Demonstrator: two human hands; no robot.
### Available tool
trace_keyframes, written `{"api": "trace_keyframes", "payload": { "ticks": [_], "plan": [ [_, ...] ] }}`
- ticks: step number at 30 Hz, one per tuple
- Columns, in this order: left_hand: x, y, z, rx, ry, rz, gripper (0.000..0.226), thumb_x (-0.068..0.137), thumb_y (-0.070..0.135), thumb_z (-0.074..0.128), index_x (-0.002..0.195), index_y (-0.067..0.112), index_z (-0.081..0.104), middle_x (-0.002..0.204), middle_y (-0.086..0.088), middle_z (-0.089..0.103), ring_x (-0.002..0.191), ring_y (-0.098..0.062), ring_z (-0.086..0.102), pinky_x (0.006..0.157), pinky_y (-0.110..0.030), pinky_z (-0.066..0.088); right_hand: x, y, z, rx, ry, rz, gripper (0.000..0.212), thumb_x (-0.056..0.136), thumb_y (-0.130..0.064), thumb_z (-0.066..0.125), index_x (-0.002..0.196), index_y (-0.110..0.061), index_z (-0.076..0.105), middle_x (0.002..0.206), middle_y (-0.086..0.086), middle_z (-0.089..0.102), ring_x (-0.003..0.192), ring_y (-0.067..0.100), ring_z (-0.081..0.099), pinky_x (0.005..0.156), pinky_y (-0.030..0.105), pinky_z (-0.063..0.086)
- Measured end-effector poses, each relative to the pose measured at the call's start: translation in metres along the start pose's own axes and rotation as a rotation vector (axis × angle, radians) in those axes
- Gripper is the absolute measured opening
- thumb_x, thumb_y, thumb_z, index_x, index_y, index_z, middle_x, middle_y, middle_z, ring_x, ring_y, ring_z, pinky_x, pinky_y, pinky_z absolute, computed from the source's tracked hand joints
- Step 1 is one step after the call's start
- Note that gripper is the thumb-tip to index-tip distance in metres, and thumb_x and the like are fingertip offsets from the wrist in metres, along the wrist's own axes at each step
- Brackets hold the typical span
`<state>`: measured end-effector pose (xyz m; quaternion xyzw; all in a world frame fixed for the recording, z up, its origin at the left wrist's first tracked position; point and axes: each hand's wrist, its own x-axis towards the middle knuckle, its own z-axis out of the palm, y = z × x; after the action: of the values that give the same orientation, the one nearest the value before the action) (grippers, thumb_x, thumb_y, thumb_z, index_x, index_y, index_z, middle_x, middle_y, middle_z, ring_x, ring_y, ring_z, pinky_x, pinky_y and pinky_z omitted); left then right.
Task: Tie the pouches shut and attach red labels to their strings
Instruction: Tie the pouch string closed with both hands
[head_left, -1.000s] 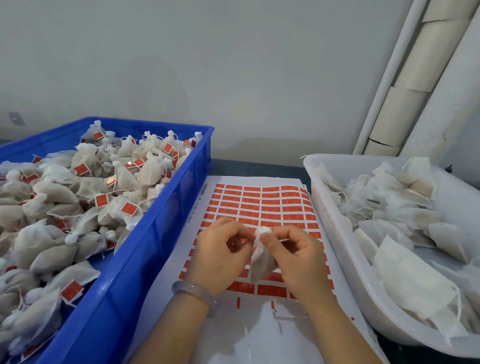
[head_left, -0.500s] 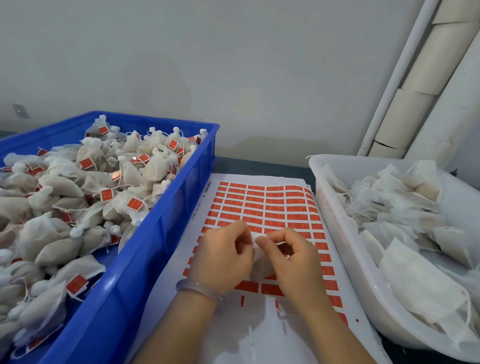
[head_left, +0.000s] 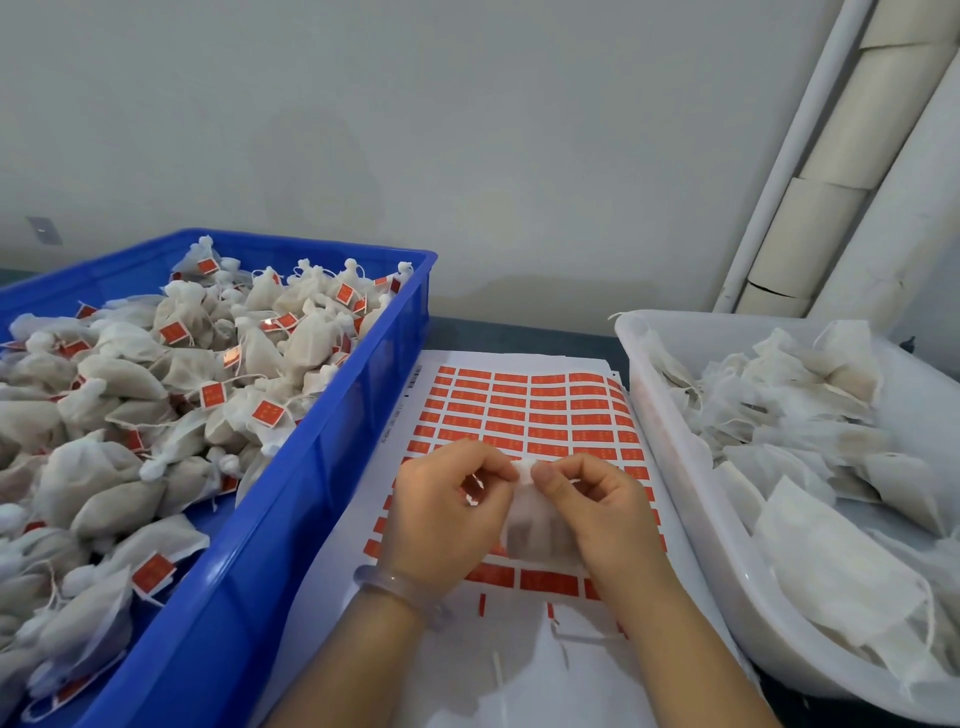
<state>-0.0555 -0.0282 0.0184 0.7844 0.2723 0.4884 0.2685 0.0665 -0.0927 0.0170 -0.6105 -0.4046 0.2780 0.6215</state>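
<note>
Thumbs have drawn together; left hand and right hand fingers pinch the pouch top.

Pale wall, white pipe, cardboard tubes

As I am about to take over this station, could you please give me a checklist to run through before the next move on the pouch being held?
1. Grip: the pouch is held between the left hand and the right hand: ok.
2. Neck of the pouch tied shut: cannot tell, the fingertips cover it.
3. Red label on its string: cannot tell.
4. Supply: the label sheet under the hands has red labels left: ok.
5. Drop-off: the blue crate of labelled pouches sits beside the left hand: ok.
6. Stock: the white tub on the right holds unlabelled pouches: ok.
</note>
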Motion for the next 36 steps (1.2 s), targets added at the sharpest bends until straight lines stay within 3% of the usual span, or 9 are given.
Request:
{"api": "trace_keyframes", "payload": {
  "ticks": [3,8,12,16,19,21,24,30,36],
  "plan": [
    [0.0,0.002,0.002,0.004,-0.014,-0.036,0.033,0.079,0.008,0.069,0.075,0.038,0.056,0.072,0.025,0.058,0.084,0.0,0.06,0.07,-0.004,0.047,0.0,0.002,0.002,0.042,0.069,-0.005,0.036,0.056,-0.056,0.06,0.075,-0.025,0.064,0.075,-0.021,0.067,0.076,-0.003,0.063,0.053,0.009,0.048],
    [-0.002,-0.001,0.003,0.123,-0.057,-0.052,0.01,0.082,0.014,0.068,0.081,0.024,0.069,0.074,0.017,0.062,0.07,0.0,0.06,0.062,0.0,0.044,-0.003,0.002,0.006,0.003,0.065,-0.08,0.03,0.061,-0.055,0.06,0.074,-0.028,0.064,0.076,-0.022,0.067,0.079,-0.002,0.063,0.057,0.006,0.047],
    [0.0,-0.001,0.003,0.171,-0.133,-0.133,0.013,0.088,0.021,0.06,0.095,0.026,0.07,0.084,0.022,0.057,0.076,0.005,0.056,0.065,0.0,0.039,-0.003,0.003,0.007,-0.041,0.069,-0.109,0.026,0.065,-0.052,0.06,0.075,-0.029,0.064,0.075,-0.024,0.066,0.08,-0.004,0.062,0.057,0.005,0.046],
    [0.004,0.006,0.002,-0.243,-0.141,-0.427,0.02,0.09,0.036,0.054,0.077,0.026,0.066,0.075,0.015,0.06,0.076,0.003,0.06,0.056,-0.004,0.044,-0.005,0.002,0.008,-0.143,0.04,-0.182,0.026,0.066,-0.056,0.058,0.073,-0.032,0.065,0.081,-0.025,0.065,0.083,-0.003,0.061,0.063,0.005,0.047],
    [0.008,0.012,-0.002,-0.434,-0.217,-0.562,0.036,0.062,0.059,0.058,0.074,0.026,0.069,0.066,0.01,0.067,0.065,-0.005,0.065,0.051,-0.011,0.047,-0.008,0.001,0.013,-0.263,-0.006,-0.274,0.016,0.071,-0.052,0.056,0.076,-0.038,0.062,0.087,-0.031,0.062,0.089,-0.007,0.058,0.067,0.003,0.046],
    [0.009,0.011,-0.003,-0.507,-0.233,-0.637,0.039,0.055,0.055,0.066,0.076,0.023,0.071,0.075,-0.002,0.071,0.072,-0.022,0.069,0.062,-0.03,0.059,-0.009,0.001,0.014,-0.3,-0.022,-0.305,0.008,0.075,-0.043,0.056,0.081,-0.041,0.06,0.084,-0.033,0.061,0.09,-0.009,0.057,0.07,0.002,0.045],
    [0.008,0.009,-0.003,-0.608,-0.202,-0.71,0.015,0.068,0.035,0.073,0.074,0.021,0.072,0.085,-0.012,0.071,0.083,-0.034,0.068,0.079,-0.049,0.056,-0.009,0.002,0.012,-0.324,-0.068,-0.358,0.012,0.083,-0.025,0.064,0.084,-0.037,0.063,0.087,-0.032,0.06,0.092,-0.009,0.057,0.074,0.002,0.045],
    [0.007,0.003,-0.002,-0.699,-0.075,-0.664,0.016,0.089,0.012,0.056,0.075,0.009,0.063,0.073,-0.015,0.062,0.066,-0.025,0.063,0.056,-0.028,0.053,-0.01,-0.003,0.011,-0.295,-0.04,-0.423,0.004,0.078,-0.042,0.057,0.08,-0.044,0.06,0.083,-0.035,0.063,0.087,-0.005,0.06,0.072,0.003,0.045],
    [0.01,0.001,-0.004,-0.517,-0.261,-0.598,0.017,0.09,0.016,0.056,0.077,0.011,0.066,0.079,-0.017,0.067,0.074,-0.033,0.066,0.07,-0.037,0.059,-0.007,-0.004,0.01,-0.265,0.085,-0.381,0.016,0.073,-0.055,0.053,0.076,-0.039,0.056,0.079,-0.034,0.061,0.083,-0.006,0.059,0.063,0.002,0.044]
  ]
}}
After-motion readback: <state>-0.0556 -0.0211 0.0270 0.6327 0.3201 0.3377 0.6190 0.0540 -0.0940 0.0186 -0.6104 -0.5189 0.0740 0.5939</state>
